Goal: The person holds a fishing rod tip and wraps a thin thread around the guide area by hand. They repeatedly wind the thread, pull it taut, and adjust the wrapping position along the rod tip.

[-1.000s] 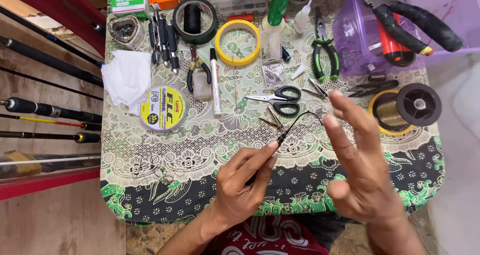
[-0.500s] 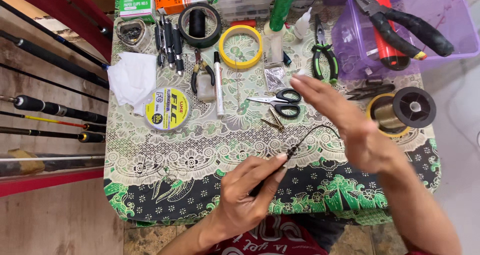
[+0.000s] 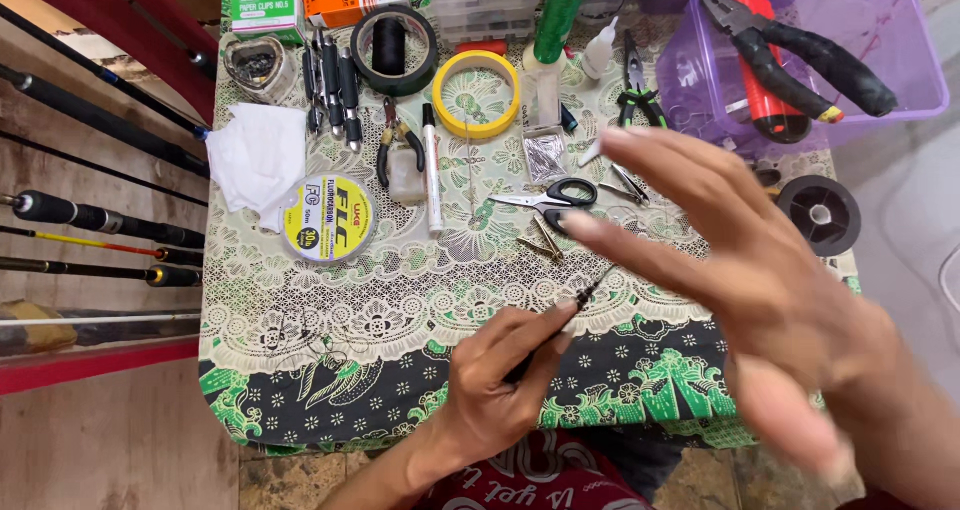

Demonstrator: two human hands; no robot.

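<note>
Two hands over the table (image 3: 300,370): left hand (image 3: 500,385) pinches a thin dark rod (image 3: 585,295); right hand (image 3: 740,270) spread, fingers apart.

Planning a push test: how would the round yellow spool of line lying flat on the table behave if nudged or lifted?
The round yellow spool of line lies flat on its broad face on the patterned tablecloth, so a nudge would probably slide it, not roll it. The cloth may drag or bunch. It looks like thin plastic, so likely light; set on edge, it could roll.

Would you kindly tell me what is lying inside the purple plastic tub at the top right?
Inside the purple tub lie black-handled pliers across a red cylindrical tool. Whatever sits beneath them, or past the frame's top edge, is hidden.
</note>
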